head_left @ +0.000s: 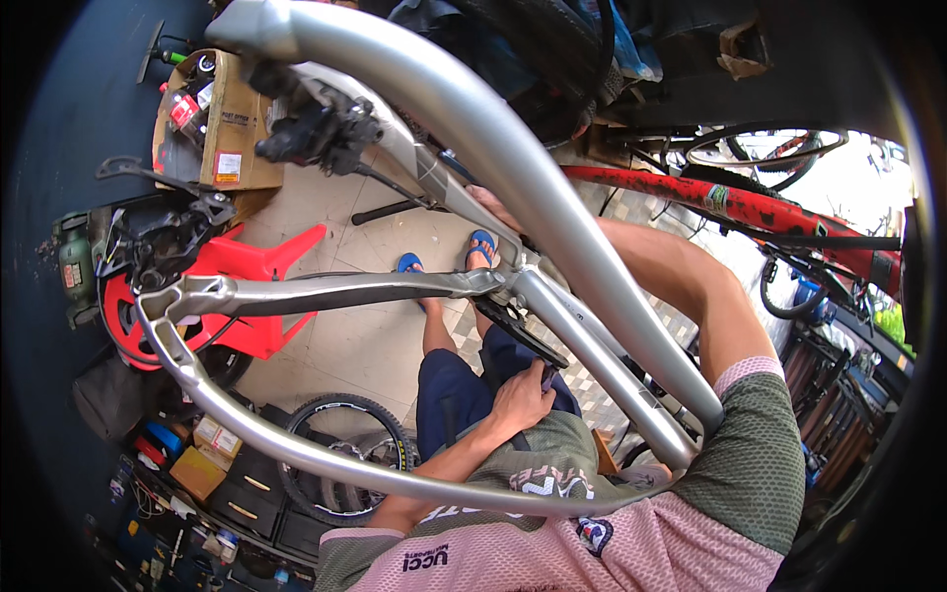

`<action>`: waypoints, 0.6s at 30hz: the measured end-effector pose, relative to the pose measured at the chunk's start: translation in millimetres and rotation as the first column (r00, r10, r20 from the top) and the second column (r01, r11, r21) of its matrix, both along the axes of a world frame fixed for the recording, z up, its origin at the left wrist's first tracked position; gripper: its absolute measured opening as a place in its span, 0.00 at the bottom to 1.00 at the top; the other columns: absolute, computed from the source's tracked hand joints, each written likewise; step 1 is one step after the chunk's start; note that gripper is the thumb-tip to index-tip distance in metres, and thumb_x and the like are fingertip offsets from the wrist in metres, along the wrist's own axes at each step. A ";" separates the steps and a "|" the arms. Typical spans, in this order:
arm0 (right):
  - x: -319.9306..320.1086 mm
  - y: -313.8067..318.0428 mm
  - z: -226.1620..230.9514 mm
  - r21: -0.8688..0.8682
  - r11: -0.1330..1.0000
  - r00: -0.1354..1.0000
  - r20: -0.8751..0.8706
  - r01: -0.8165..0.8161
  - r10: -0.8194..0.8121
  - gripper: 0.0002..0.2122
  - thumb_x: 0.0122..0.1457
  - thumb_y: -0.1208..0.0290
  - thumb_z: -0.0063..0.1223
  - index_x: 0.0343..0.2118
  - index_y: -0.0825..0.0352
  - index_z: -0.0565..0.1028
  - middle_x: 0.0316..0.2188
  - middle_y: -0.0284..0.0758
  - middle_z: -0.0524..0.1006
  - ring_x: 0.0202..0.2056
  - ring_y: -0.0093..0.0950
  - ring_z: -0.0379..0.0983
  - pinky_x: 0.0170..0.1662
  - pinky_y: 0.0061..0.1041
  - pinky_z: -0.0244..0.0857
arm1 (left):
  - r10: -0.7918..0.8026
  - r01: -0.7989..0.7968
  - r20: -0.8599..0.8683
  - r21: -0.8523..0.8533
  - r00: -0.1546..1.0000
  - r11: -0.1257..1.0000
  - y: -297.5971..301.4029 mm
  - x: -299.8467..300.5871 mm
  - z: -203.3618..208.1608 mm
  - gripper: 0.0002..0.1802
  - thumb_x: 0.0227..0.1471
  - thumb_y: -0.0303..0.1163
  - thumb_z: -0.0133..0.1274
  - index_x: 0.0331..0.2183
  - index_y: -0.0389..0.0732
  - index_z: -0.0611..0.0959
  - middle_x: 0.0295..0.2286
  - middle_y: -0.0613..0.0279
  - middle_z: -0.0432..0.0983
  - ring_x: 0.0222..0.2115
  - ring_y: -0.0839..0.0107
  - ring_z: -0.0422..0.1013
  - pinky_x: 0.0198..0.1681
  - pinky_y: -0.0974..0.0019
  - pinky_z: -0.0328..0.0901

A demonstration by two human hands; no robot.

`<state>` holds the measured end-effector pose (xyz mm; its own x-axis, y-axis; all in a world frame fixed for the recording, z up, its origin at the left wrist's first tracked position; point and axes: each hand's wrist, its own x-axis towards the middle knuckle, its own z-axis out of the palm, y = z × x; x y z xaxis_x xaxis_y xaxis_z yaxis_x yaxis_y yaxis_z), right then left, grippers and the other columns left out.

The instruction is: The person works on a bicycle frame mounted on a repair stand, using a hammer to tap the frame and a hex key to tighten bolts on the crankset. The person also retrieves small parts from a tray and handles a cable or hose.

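Head view, silver bicycle frame: The silver bicycle frame (570,212) is spanning the view from the upper left to the person's chest, its tubes passing in front of the torso and over the floor (330,360).
Left hand: The left hand (523,403) is working in front of the shorts (452,390), just below the end of a dark crank-like arm (528,340); its fingers are curling in around a small dark piece (548,376).
Right hand: The right hand (496,205) is reaching in behind the thick tube, beside a thinner part of the frame; the tubes are hiding much of it, so whether its fingers are clamping or merely touching, I cannot tell.
Black mechanisms: One black mechanism (326,133) is showing at the upper left beside the tubes, another (168,237) near the frame's left end.
Feet: Blue sandals (481,243) are resting on the floor, one on each foot.
Upper left: A cardboard box (237,138) is holding a bottle (183,111) with a red label.
Left: A red plastic seat (258,259) is standing partly behind the frame.
Lower left: A wheel (400,434) is lying near stacked cartons (200,474).
Right: A red bicycle frame (769,209) is stretching toward the rim.
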<state>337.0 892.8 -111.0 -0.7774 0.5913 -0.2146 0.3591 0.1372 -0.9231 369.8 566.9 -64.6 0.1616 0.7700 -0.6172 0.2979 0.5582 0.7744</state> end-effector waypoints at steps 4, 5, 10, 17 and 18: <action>-2.8 15.1 14.1 -0.147 0.982 0.974 0.179 -0.117 0.142 0.31 0.67 0.57 0.57 0.70 0.63 0.65 0.60 0.46 0.77 0.58 0.30 0.75 0.59 0.28 0.66 | 0.001 -0.001 -0.011 -0.048 1.000 0.999 10.5 -3.7 9.8 0.24 0.55 0.36 0.55 0.48 0.32 0.71 0.33 0.33 0.80 0.37 0.35 0.77 0.44 0.39 0.71; -3.3 17.5 13.7 -0.166 0.979 0.975 0.167 -0.118 0.146 0.31 0.67 0.57 0.57 0.70 0.63 0.65 0.60 0.46 0.77 0.57 0.30 0.75 0.59 0.29 0.66 | 0.012 -0.013 -0.011 -0.040 1.000 0.999 12.3 -2.7 11.2 0.24 0.54 0.36 0.55 0.48 0.32 0.71 0.33 0.33 0.80 0.37 0.35 0.77 0.44 0.39 0.71; 0.6 45.3 16.8 -0.043 0.923 0.917 0.108 -0.382 0.385 0.26 0.69 0.58 0.55 0.65 0.65 0.69 0.49 0.47 0.82 0.46 0.39 0.80 0.52 0.37 0.71 | 0.077 -0.077 -0.042 0.019 0.996 0.997 12.7 1.8 14.7 0.21 0.54 0.36 0.56 0.46 0.34 0.72 0.32 0.35 0.80 0.35 0.36 0.78 0.40 0.39 0.72; -54.8 112.9 257.7 0.171 0.978 0.987 -0.123 0.122 -0.102 0.18 0.71 0.69 0.47 0.59 0.72 0.74 0.36 0.32 0.78 0.34 0.17 0.74 0.36 0.18 0.66 | 0.163 -0.156 -0.021 0.183 0.986 0.971 -23.2 12.9 14.7 0.28 0.53 0.45 0.59 0.48 0.36 0.74 0.30 0.42 0.81 0.31 0.40 0.79 0.34 0.38 0.72; -42.6 139.2 274.6 0.177 0.962 0.934 -0.329 0.207 -0.140 0.17 0.74 0.70 0.43 0.60 0.72 0.73 0.37 0.30 0.74 0.32 0.14 0.68 0.33 0.14 0.61 | 0.113 -0.108 -0.008 0.223 0.994 0.969 -27.1 2.3 14.0 0.31 0.52 0.46 0.61 0.49 0.35 0.73 0.31 0.42 0.81 0.33 0.39 0.79 0.36 0.38 0.72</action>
<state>294.4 1032.0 163.6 -0.6663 0.7280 0.1613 0.0943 0.2968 -0.9503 372.1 539.7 -50.6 0.0569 0.9005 -0.4311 0.2611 0.4033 0.8770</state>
